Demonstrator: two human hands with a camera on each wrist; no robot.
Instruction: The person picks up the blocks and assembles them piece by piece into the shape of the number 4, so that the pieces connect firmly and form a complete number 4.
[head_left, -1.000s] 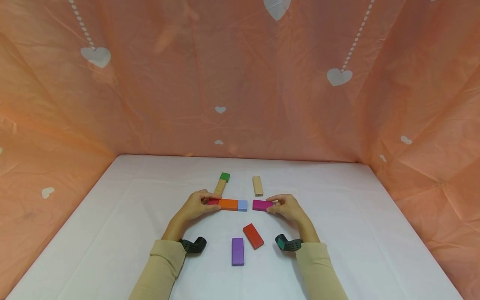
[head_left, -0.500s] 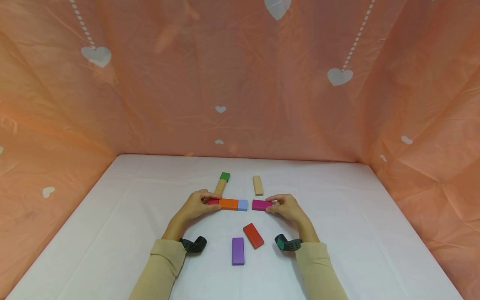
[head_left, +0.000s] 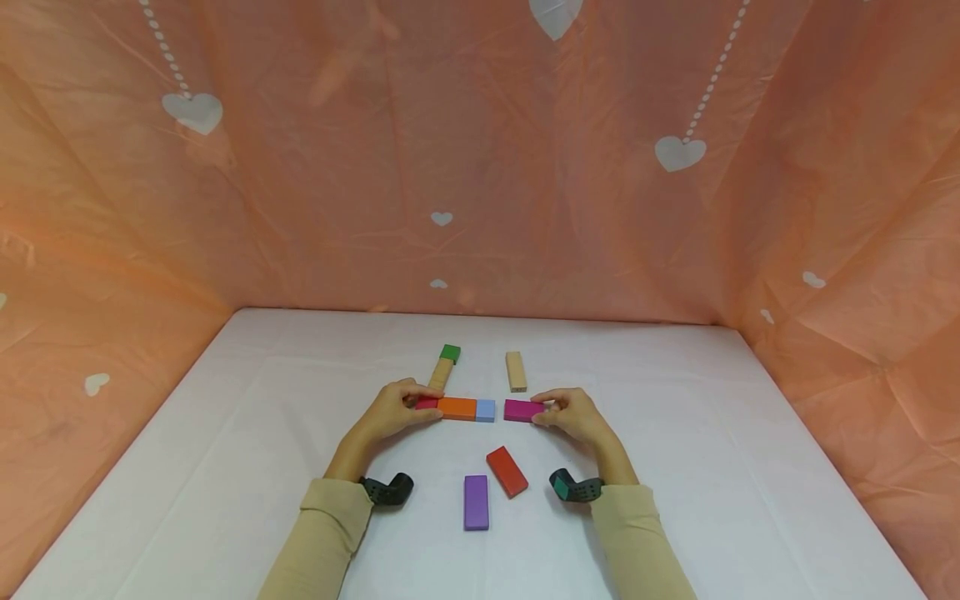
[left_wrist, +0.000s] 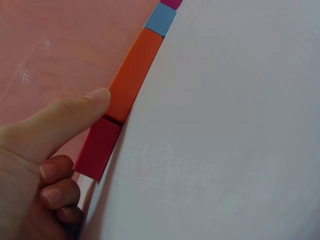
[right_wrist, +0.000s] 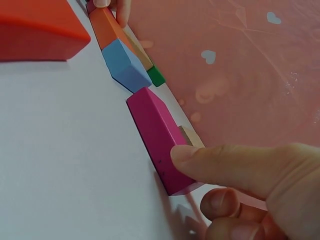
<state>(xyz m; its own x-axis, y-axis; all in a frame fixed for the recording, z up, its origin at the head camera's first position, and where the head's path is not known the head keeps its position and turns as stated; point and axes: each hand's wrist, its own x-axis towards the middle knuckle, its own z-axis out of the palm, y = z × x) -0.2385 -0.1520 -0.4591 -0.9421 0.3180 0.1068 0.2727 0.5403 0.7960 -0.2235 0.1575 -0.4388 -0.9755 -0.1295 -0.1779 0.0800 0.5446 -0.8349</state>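
Note:
My left hand (head_left: 393, 408) pinches the left end of an orange block (head_left: 457, 409), thumb on the near side and index finger on the far side. A crimson block (left_wrist: 98, 148) touches that end, partly under the same hand. At the orange block's right end sits a light blue block (head_left: 485, 411). To the right, beyond a narrow gap, lies a magenta block (right_wrist: 156, 140). My right hand (head_left: 573, 414) holds it by its right end between thumb and index finger; the other fingers curl beside it.
Behind the row lie a plain wooden block (head_left: 440, 375) touching a green block (head_left: 450, 354), and another wooden block (head_left: 515, 372). Nearer me are a red block (head_left: 507, 472) and a purple block (head_left: 476, 502). An orange curtain (head_left: 480, 167) surrounds the white table (head_left: 675, 375).
The magenta block has shifted very slightly left with my right hand between the first frame and the second. The left hand and the other blocks look unmoved.

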